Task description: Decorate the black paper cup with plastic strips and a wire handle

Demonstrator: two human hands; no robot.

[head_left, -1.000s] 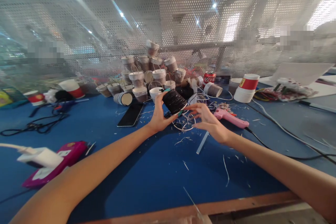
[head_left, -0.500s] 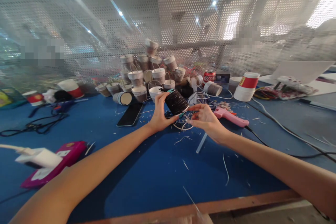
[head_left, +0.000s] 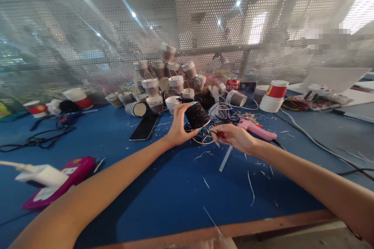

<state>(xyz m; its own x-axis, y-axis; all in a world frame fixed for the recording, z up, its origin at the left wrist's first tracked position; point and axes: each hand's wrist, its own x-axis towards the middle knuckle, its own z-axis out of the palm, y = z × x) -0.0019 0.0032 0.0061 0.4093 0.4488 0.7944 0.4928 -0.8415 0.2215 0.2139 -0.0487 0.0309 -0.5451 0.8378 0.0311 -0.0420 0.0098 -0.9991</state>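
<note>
My left hand (head_left: 179,130) grips a small cup wrapped in black cord (head_left: 198,116), thumb below and fingers over the top. The cup is tilted and held just above the table. To its right, my right hand (head_left: 232,137) is closed in a pinch on a thin black cord (head_left: 212,130) that runs toward the cup's lower edge. A pink glue gun (head_left: 257,129) lies beyond my right hand, and a clear glue stick (head_left: 226,158) rests on the table below it. Loose white and dark cords (head_left: 203,140) lie under the cup.
Several small cord-wrapped buckets (head_left: 151,86) are piled at the back. A phone (head_left: 143,127) lies left of my left hand, and a purple power strip (head_left: 83,165) is nearer. Stacked paper cups (head_left: 273,97) and a red can (head_left: 232,84) stand at the right rear.
My right hand has moved slightly down and away from the cup's edge, drawing the black cord out. The cup is tilted a little differently in my left hand.
</note>
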